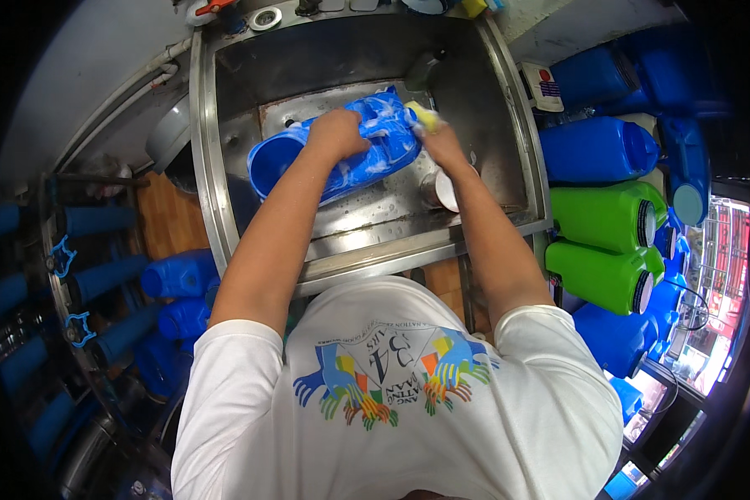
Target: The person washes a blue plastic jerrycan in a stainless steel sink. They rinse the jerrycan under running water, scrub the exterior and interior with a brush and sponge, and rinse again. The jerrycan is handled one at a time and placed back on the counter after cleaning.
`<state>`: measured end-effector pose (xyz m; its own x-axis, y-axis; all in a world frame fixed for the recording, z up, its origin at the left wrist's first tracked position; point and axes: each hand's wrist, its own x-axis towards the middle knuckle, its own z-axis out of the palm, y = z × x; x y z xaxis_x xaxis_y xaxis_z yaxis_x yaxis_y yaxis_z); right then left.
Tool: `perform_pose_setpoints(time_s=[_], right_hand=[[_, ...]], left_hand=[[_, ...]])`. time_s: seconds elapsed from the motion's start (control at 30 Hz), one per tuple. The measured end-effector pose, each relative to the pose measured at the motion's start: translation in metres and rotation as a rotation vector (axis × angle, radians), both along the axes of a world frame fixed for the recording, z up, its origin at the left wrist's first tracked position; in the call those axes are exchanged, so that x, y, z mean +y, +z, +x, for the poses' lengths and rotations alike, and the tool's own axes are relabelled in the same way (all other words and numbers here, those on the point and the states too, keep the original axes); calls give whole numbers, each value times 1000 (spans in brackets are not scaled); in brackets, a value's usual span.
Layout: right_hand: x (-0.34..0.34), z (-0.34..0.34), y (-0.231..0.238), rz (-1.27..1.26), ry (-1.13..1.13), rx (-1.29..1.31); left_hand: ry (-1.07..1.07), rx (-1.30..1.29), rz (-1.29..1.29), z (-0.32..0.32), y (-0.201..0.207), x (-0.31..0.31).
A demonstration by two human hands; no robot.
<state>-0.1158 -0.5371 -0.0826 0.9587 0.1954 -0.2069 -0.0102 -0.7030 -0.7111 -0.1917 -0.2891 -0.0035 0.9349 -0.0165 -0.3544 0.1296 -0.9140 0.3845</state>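
A blue plastic water jug [382,158] lies on its side, slanted, in a stainless steel sink [342,229]. White suds streak its surface, and its wide round mouth faces left. My left hand [338,136] is closed around the jug's handle, the grip partly hidden by the back of the hand. At the jug's right end, my right hand [444,146] grips a yellow sponge [423,117] that presses on or near the blue plastic; this hand is slightly blurred. Below my right wrist sits a white round-topped vessel [447,192], partly covered by the forearm.
Blue jugs [596,150] and two green jugs [604,218] with dark caps crowd close to the sink's right side. A rack [100,292] of blue containers stands at left, beside more blue jugs [179,273]. A red-handled valve [212,7] is at the far left corner.
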Motion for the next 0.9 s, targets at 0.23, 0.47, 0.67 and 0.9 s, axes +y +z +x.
perform_pose_setpoints(time_s=[0.23, 0.47, 0.67, 0.9], right_hand=[[86, 50, 6, 223, 290, 33], [163, 7, 52, 142, 887, -406], [119, 99, -46, -239, 733, -823], [207, 85, -18, -44, 876, -203]], left_hand=[[480, -467, -181, -69, -23, 41], [887, -449, -478, -143, -60, 39], [849, -382, -411, -157, -79, 40], [814, -426, -429, -148, -76, 37]])
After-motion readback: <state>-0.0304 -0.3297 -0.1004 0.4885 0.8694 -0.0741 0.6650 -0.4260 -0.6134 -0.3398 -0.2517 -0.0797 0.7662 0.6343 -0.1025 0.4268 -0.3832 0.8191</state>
